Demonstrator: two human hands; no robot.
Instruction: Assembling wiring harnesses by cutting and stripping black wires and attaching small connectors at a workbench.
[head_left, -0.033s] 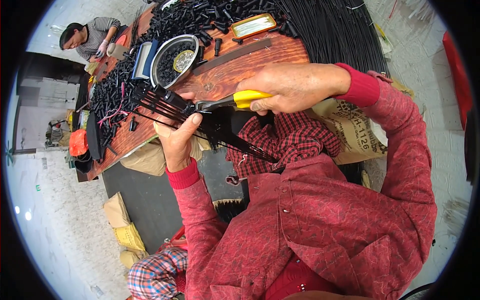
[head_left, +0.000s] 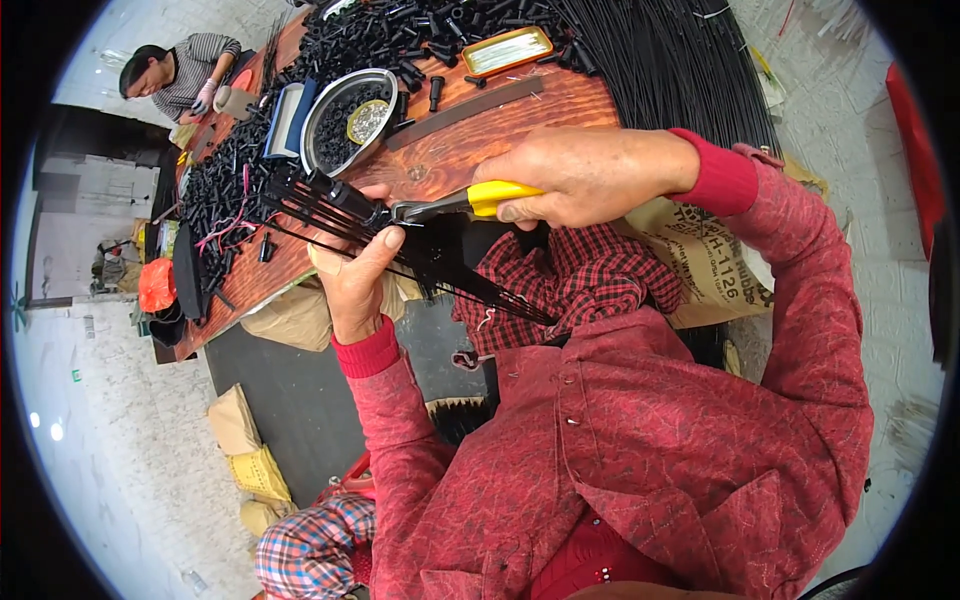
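A reddish wooden desk (head_left: pixel 425 160) fills the upper part of the view, with a person (head_left: pixel 205 70) in a striped top at its far left end. On its right side lies a thick sheaf of long black rods (head_left: pixel 660 75), and a heap of short black parts (head_left: pixel 370 35) covers much of the rest. Red-and-black checked cloth (head_left: pixel 580 270) is bunched below the near edge. Smaller than these, a bundle of black strands (head_left: pixel 440 265) slants from above the desk's near edge down toward the cloth. The left hand (head_left: pixel 352 285) has its grip closed around the bundle's upper part, thumb on the near side. A round metal basin (head_left: pixel 318 118) stands beyond it, filled with little black pieces. The right hand (head_left: pixel 585 185) has its grip clamped on the yellow handles of pliers (head_left: pixel 505 192), whose tips are at the bundle beside the left thumb; whether they pinch anything, I cannot tell. Smallest are an orange-rimmed tray (head_left: pixel 508 66) of thin pale pins and, inside the basin, a dish of shiny bits (head_left: pixel 369 121).
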